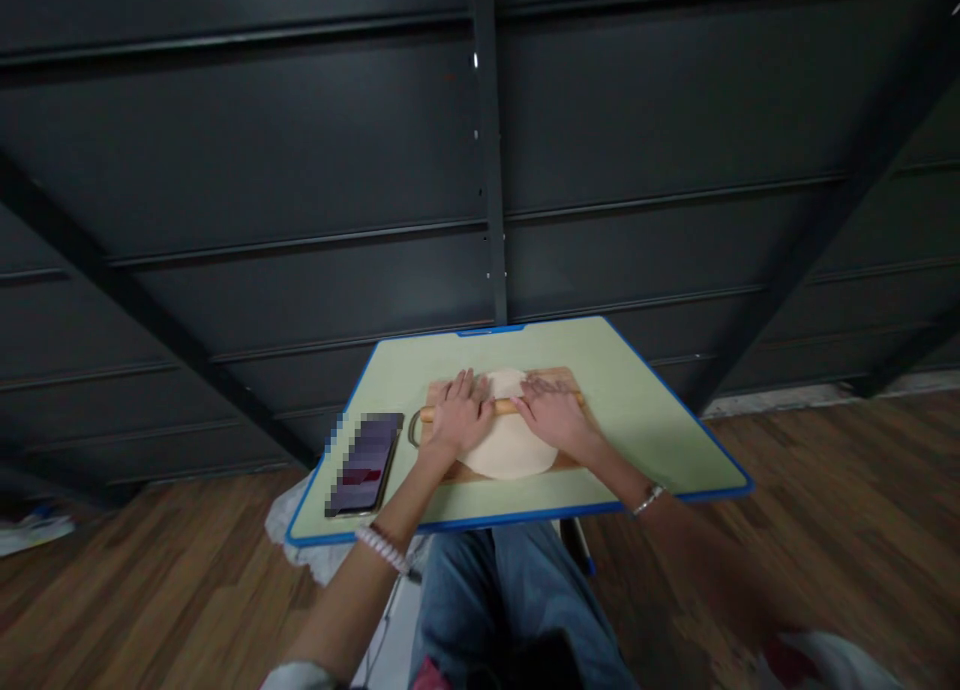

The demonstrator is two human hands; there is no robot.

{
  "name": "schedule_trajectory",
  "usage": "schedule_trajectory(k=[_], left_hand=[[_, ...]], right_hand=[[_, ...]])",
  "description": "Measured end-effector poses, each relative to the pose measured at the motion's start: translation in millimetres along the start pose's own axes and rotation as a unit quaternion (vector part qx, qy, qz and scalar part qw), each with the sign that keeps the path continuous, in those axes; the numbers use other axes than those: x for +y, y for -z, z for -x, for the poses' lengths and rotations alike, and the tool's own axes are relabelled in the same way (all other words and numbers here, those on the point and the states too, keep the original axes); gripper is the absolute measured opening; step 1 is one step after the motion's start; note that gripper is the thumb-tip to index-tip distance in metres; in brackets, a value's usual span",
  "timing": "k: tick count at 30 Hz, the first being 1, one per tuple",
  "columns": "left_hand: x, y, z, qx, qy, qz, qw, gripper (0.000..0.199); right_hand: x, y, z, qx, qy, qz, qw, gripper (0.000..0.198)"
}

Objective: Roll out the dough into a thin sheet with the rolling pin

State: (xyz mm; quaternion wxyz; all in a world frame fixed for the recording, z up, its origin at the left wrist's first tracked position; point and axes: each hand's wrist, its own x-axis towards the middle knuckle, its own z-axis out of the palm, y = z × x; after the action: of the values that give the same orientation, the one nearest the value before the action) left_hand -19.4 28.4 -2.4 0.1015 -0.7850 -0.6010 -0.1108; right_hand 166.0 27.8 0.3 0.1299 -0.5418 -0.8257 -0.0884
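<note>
A wooden rolling pin (506,406) lies crosswise on a flat, pale sheet of dough (510,448). The dough is spread over a wooden cutting board (564,374) with a metal ring handle (413,429) on its left side. My left hand (460,415) rests on the pin's left part, fingers stretched out flat beyond it. On the right part lies my right hand (556,410), its fingers also stretched forward and somewhat blurred. Both palms press from above and neither hand is wrapped round the pin.
The board sits on a pale green folding table (637,410) with a blue rim. A phone (367,465), partly pixelated, lies at the table's left. Behind stands a dark metal panel wall (315,150). Below are my jeans-clad legs (517,590) and a wood-look floor (847,470).
</note>
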Motion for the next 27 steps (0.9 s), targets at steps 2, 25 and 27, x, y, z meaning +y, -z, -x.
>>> schedule_trajectory(k=[2, 25, 27], left_hand=[[1.7, 1.7, 9.8, 0.006, -0.008, 0.008, 1.0, 0.051], [3.1, 17.4, 73.5, -0.07, -0.24, 0.1, 0.963, 0.051], [1.1, 18.8, 68.1, -0.07, -0.234, 0.133, 0.961, 0.046]], right_hand=[[-3.6, -0.2, 9.2, 0.015, -0.002, 0.01, 1.0, 0.051], [16.7, 23.1, 37.6, 0.06, -0.099, -0.033, 0.993, 0.036], [27.0, 26.7, 37.9, 0.058, -0.145, -0.117, 0.981, 0.036]])
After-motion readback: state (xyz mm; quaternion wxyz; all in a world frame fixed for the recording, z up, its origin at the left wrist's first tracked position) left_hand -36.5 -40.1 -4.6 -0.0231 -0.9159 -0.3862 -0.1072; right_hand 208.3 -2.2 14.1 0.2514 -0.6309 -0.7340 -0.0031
